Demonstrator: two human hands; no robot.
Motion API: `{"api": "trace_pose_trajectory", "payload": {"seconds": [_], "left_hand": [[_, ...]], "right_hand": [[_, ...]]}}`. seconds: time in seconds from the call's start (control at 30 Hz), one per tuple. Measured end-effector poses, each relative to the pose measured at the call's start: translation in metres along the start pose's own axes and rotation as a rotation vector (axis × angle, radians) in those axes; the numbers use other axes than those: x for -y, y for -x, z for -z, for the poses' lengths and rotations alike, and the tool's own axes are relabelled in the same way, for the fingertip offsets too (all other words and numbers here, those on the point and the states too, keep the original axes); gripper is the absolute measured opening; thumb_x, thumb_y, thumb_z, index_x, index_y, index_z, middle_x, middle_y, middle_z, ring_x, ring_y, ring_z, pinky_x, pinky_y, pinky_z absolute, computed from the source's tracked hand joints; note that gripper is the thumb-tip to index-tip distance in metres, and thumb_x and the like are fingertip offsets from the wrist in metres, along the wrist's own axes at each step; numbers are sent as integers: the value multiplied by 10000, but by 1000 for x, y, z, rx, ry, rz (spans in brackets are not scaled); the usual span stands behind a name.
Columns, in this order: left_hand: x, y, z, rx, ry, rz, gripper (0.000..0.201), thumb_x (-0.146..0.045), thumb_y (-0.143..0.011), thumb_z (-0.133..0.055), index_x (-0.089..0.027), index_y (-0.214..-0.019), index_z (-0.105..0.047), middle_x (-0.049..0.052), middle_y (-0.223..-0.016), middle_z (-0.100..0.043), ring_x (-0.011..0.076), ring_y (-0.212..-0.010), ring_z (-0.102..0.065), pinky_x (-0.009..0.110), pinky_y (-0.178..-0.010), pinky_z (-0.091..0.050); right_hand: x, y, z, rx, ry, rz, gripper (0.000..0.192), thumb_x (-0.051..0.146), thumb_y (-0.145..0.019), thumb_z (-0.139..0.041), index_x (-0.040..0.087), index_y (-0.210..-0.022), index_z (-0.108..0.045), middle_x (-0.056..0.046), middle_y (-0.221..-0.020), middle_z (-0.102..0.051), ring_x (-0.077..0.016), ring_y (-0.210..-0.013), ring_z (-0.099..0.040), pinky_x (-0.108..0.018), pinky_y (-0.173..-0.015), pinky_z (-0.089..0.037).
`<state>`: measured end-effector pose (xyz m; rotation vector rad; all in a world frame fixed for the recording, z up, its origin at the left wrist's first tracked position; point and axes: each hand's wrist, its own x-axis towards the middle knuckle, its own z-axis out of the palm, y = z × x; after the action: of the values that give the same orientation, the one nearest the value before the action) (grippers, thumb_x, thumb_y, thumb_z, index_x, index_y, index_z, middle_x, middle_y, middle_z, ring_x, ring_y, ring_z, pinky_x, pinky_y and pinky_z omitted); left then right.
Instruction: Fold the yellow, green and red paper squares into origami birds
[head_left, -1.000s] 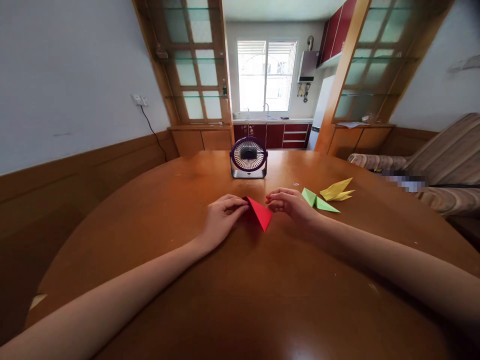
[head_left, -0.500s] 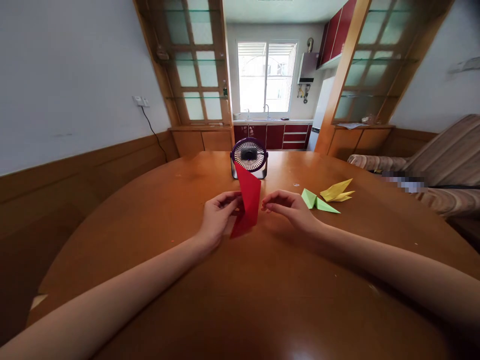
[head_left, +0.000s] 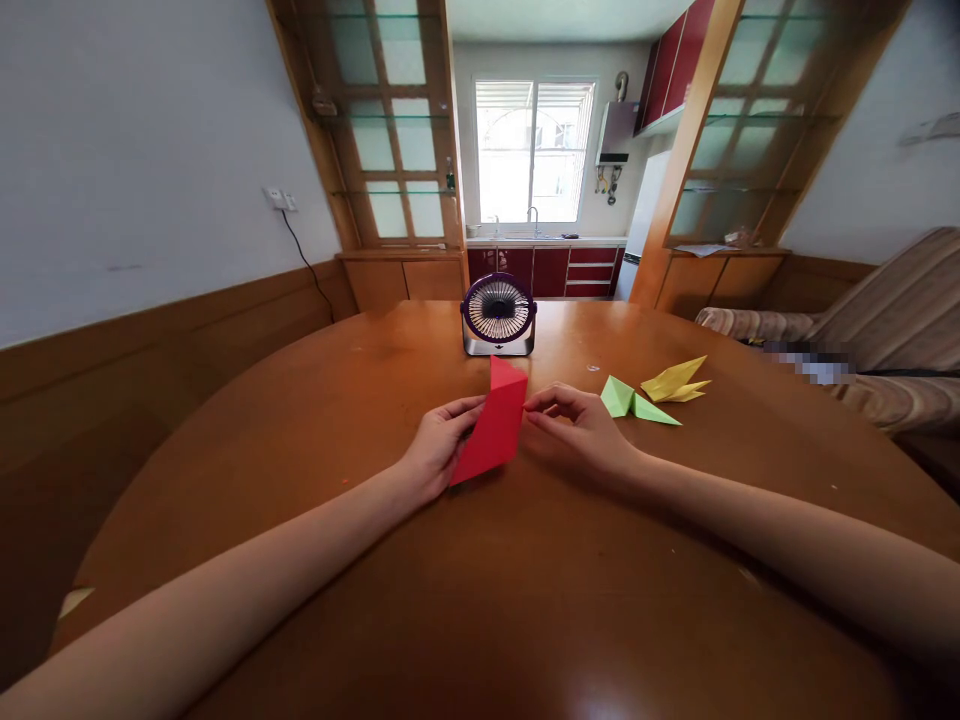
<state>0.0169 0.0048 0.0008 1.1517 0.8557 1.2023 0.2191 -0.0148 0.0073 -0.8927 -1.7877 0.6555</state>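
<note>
A red sheet of paper (head_left: 493, 424) stands half unfolded, tilted up off the round wooden table (head_left: 480, 560), between my two hands. My left hand (head_left: 439, 450) pinches its left edge with thumb and fingers. My right hand (head_left: 574, 428) pinches its right edge, fingertips touching the paper near its middle. The paper's lower corner rests on the table near my left hand, and its top edge is bent over just in front of the fan.
A small purple desk fan (head_left: 498, 315) stands just behind the paper. A green folded paper figure (head_left: 631, 400) and a yellow one (head_left: 675, 381) lie to the right of my right hand. A striped sofa (head_left: 877, 330) is at the right; a scrap of pale paper (head_left: 73, 600) lies at the table's left edge.
The red paper lay flat as a folded triangle, was lifted and opened into a tall strip, and now leans lower with its top bent over. Both hands stayed on it.
</note>
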Motion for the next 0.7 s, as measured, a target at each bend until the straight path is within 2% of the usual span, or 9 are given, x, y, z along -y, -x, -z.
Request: {"api": "trace_pose_trajectory", "payload": {"seconds": [0.1, 0.23, 0.43, 0.57, 0.7], "left_hand": [[-2, 2, -2, 6, 122, 162, 157, -113, -722, -676, -136, -873, -710, 68, -720, -721, 137, -532, -639, 245, -507, -550], [-4, 4, -4, 86, 222, 270, 248, -50, -699, -639, -112, -927, -714, 81, -746, -725, 132, -517, -638, 233, -510, -545], [-6, 4, 1, 250, 206, 265, 390, 8, -657, -663, -95, -1030, -709, 81, -787, -735, 123, -553, -655, 217, -579, -546], [-5, 3, 5, 260, 176, 249, 459, 23, -647, -693, -98, -1090, -697, 103, -903, -746, 131, -637, -685, 219, -643, -557], [-2, 1, 7, 267, 155, 218, 488, 1, -610, -764, -100, -1083, -698, 101, -904, -751, 131, -644, -693, 213, -647, -563]], "right_hand": [[2, 1, 1, -21, 58, 67, 113, 283, -854, -627, 192, -881, -689, -62, -926, -673, -174, -863, -617, -325, -757, -486], [6, 1, 2, -30, 113, 148, 83, 263, -856, -632, 194, -859, -680, -59, -899, -662, -176, -844, -612, -331, -749, -491], [6, 0, 4, -52, 139, 225, 55, 245, -860, -640, 196, -856, -666, -49, -872, -664, -165, -812, -611, -318, -714, -496], [1, 0, 6, -65, 159, 301, 32, 208, -858, -648, 205, -846, -678, -52, -904, -670, -174, -861, -632, -346, -776, -512], [-4, 0, 7, -62, 203, 358, 36, 211, -852, -663, 212, -858, -698, -59, -926, -664, -181, -878, -636, -357, -790, -523]]}}
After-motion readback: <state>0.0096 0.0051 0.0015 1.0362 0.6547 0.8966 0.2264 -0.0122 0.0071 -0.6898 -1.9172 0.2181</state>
